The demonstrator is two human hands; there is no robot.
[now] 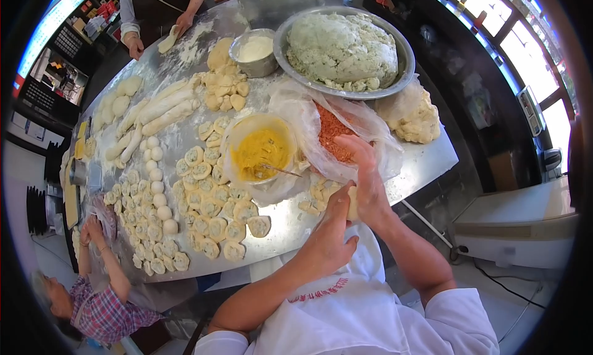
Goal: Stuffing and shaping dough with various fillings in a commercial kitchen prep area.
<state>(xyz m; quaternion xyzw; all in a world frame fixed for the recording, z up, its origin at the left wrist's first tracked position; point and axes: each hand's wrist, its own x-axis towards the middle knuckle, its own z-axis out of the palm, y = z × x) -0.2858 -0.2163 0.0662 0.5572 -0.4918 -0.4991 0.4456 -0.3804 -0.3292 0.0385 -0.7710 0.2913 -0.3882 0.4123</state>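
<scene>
A pale piece of dough (353, 203) is held between my two hands, above the table's near edge. My left hand (330, 232) has its fingers against one side, with the thumb sticking out below. My right hand (369, 181) has its palm against the other side and its fingers stretched up, partly over the orange-red crumbly filling (326, 130) in a clear plastic bag. Scraps of dough (319, 193) lie just beyond my left hand. To their left stands a plastic-lined bowl of yellow paste (259, 146) with a thin stick or utensil handle (282, 171) in it.
Filled dough rounds (211, 206), dough balls (157, 187) and dough ropes (167, 107) cover the metal table's left side. A large metal basin (407, 74) of greenish dough-like mix stands behind the bag, beside a flour pot (255, 67). Two other people (160, 12) work around the table.
</scene>
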